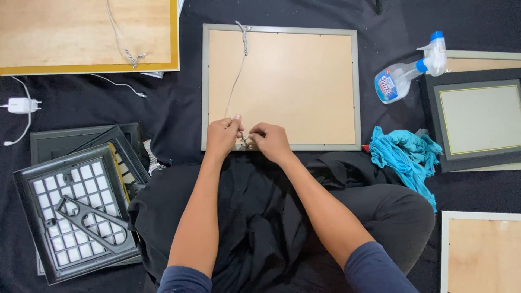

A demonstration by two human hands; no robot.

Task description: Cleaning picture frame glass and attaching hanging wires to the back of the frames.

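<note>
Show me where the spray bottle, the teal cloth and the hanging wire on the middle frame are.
spray bottle [395,81], head view, on its clear body.
teal cloth [404,154], head view, on its bunched middle.
hanging wire [236,87], head view, on its mid-length over the backing board.

- I get a single head-worn view — it looks almost straight down over the person's lap onto a dark cloth-covered floor [179,108].
- It sits close: forearms enter from the bottom edge, and the picture frame [279,87] lies face-down just ahead, upper centre.
- With one view only, nothing overlaps.
</note>
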